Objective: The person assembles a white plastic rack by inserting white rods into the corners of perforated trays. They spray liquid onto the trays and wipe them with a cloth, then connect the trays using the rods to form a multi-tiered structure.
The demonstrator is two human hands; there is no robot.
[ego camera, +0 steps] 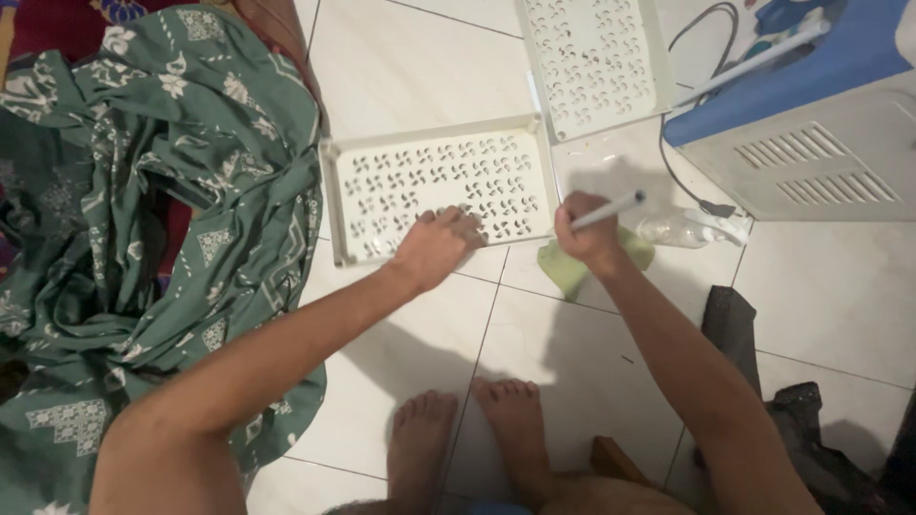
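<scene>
the left hand (437,246) rests on the near edge of a cream plastic shelf tray (382,205) that lies flat on the tiled floor (410,362). its fingers (468,225) are spread a little and pressed down on the tray's perforated surface near the right front corner; they pin it rather than grip it. the tray's long axis runs left to right across the view, slightly tilted, with a raised post at each visible corner.

the right hand (590,234) is curled shut around a thin white rod (611,210). the rod points up and to the right, away from the tray, and its free end stands clear of everything. the rod's held end is hidden in the fist, so how far it reaches below cannot be told. this hand sits just beside the tray's right front corner, apart from it, so the corner lies to the left of the fist and the left hand is the one already on the tray.

under the right wrist lies a pale green cloth (565,269). a second perforated tray (593,62) lies further off, and a green patterned fabric (143,191) is heaped to the left.
</scene>
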